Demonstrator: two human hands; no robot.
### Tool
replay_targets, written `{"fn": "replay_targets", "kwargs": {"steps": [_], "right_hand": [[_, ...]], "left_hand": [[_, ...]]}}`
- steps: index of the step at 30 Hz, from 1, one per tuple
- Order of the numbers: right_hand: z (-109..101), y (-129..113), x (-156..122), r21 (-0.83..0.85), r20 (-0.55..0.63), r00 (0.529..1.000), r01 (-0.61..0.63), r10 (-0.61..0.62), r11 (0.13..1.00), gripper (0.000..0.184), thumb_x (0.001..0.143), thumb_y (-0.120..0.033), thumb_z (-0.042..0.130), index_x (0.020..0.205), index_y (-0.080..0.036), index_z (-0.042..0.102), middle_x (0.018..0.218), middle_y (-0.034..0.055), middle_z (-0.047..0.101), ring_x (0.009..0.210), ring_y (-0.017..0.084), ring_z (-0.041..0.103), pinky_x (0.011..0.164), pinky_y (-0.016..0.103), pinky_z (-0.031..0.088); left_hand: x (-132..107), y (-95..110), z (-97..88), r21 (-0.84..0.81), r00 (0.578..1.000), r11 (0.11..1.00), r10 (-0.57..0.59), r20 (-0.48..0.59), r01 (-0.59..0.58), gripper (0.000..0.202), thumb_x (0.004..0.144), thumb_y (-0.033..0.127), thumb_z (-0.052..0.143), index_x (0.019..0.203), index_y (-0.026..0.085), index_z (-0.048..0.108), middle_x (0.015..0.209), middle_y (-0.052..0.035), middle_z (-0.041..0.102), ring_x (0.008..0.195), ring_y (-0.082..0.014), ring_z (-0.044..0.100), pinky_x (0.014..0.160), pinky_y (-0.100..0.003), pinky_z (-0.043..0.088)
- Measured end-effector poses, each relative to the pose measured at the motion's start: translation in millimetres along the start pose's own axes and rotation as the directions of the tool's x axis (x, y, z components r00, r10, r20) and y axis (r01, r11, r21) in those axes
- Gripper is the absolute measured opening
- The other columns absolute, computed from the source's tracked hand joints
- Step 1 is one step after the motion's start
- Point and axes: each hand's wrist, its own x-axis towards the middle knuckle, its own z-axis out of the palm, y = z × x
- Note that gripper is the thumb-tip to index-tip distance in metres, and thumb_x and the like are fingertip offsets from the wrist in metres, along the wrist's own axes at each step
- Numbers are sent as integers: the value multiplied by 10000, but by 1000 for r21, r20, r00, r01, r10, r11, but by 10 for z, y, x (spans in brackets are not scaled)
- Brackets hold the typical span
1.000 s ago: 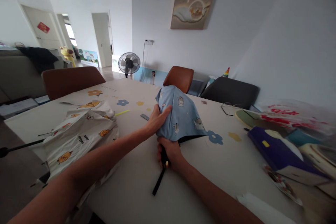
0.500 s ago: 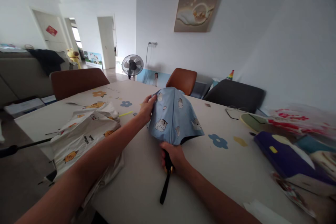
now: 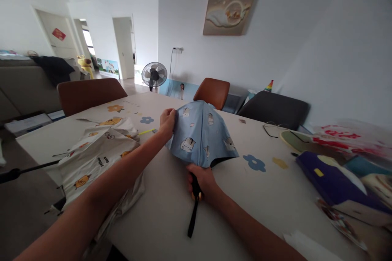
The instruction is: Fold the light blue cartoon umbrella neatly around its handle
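Observation:
A blue umbrella (image 3: 200, 134) with cartoon animal prints is partly spread, its tip pointing away from me over the table. My right hand (image 3: 201, 182) is wrapped round its black handle, from which a black wrist strap (image 3: 192, 218) hangs toward me. At the canopy's left side, my left hand (image 3: 168, 122) pinches the edge of the fabric; the fingertips are partly hidden behind it. Left of my left forearm lies a cream umbrella (image 3: 98, 159) with yellow duck prints, loosely folded, its black shaft sticking out to the left.
The white table (image 3: 171, 220) has flower decorations. On the right are a purple pouch (image 3: 333, 179), eyeglasses (image 3: 271, 130) and a red-and-white plastic bag (image 3: 352, 136). Brown chairs (image 3: 212, 93) and a dark chair (image 3: 275, 110) stand around it; a fan (image 3: 154, 75) is behind.
My left hand has moved slightly left, drawing the left side of the blue canopy outward. My right hand stays on the handle.

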Motion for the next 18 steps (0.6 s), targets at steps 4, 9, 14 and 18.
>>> {"fn": "replay_targets", "kwargs": {"steps": [4,9,14,18], "right_hand": [[12,9,11,11,-47,999,-14,15,1000,268,674,-280,455,427,-180,439,295,0,435,239,108,402,248,198,309],[20,9,0,41,-71,995,73,-70,997,276,675,-264,469,413,-184,437,303,6,428,258,107,405,276,211,313],[14,29,22,49,-69,992,109,-105,993,267,685,-231,466,425,-189,423,373,7,460,288,114,450,298,227,324],[21,24,32,24,-62,993,106,-105,994,275,679,-194,458,407,-196,418,358,7,441,288,120,453,294,231,322]], "left_hand": [[-269,211,58,231,962,937,271,-6,-263,317,787,295,465,1073,165,506,1150,-98,522,1121,-206,441,954,-327,328],[-840,289,209,258,912,878,358,201,-402,494,772,343,512,1222,188,380,1290,-109,422,1208,-227,384,1020,-351,277],[-1002,134,287,341,935,898,170,310,-277,897,633,439,654,1350,147,201,1407,-172,273,1294,-303,259,1053,-400,212],[-895,83,270,340,951,919,100,292,-201,904,640,406,647,1355,109,182,1359,-203,337,1260,-292,322,1037,-396,242]]}}
